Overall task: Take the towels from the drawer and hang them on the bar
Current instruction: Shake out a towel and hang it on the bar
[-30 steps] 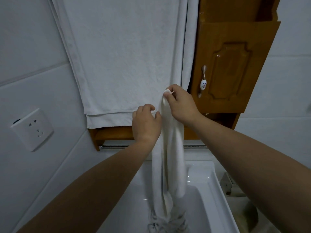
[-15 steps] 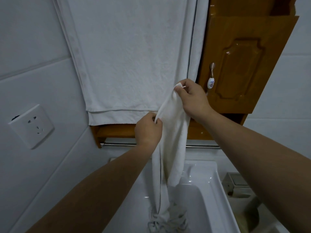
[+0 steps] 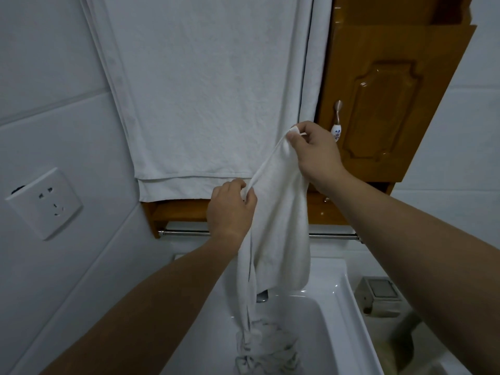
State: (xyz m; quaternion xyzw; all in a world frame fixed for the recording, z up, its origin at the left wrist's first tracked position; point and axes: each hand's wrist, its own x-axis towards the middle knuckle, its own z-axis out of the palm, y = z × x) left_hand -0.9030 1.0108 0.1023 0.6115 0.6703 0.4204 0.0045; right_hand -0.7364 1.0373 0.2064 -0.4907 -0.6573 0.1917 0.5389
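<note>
A small white towel (image 3: 278, 226) hangs between both hands in front of the wall, with its lower end bunched in the sink. My right hand (image 3: 315, 154) pinches the towel's top corner, higher up. My left hand (image 3: 231, 208) pinches its edge lower and to the left. A metal bar (image 3: 184, 233) runs across the wall behind the towel, under a wooden shelf. A large white towel (image 3: 205, 90) hangs flat on the wall above.
A white sink (image 3: 335, 307) lies below, against the wall. A wooden cabinet door (image 3: 384, 109) with a ceramic handle (image 3: 336, 120) is at the upper right. A wall socket (image 3: 44, 203) sits on the left tiles. A metal box (image 3: 378, 296) stands right of the sink.
Both hands have drawn apart along the towel's top edge, the right one up and rightward, the left one down. The towel has spread wider between them.
</note>
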